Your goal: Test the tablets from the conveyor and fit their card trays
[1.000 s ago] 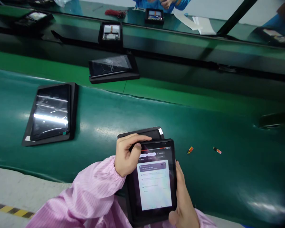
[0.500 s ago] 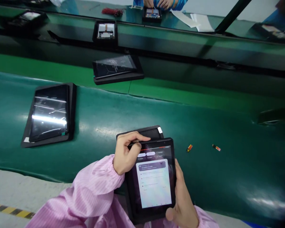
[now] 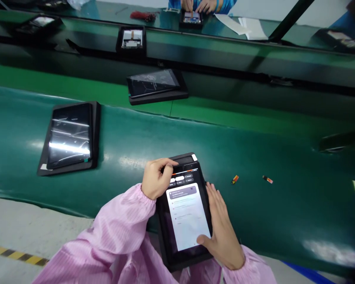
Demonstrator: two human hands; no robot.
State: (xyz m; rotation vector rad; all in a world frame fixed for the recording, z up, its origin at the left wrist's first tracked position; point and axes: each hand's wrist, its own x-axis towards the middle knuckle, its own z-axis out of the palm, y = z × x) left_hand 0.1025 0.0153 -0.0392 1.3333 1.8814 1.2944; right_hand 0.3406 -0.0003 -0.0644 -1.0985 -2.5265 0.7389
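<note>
A black tablet [image 3: 187, 213] with a lit white screen lies in a black tray at the near edge of the green belt [image 3: 254, 157]. My left hand [image 3: 156, 179] grips its upper left corner, fingers curled over the top edge. My right hand [image 3: 221, 228] holds the right side, thumb on the lower part of the screen and fingers along the edge. Both sleeves are pink.
A dark tablet in a tray [image 3: 71, 136] lies left on the belt, another [image 3: 155, 85] farther back, a third opened one [image 3: 132, 38] behind it. Two small orange bits [image 3: 235, 179] [image 3: 268, 180] lie right of my hands. Another person's hands [image 3: 197, 6] work at the far side.
The lit tablet has been lowered and laid flatter into its tray. My right thumb moved onto the screen. The belt's tablets have shifted to the right.
</note>
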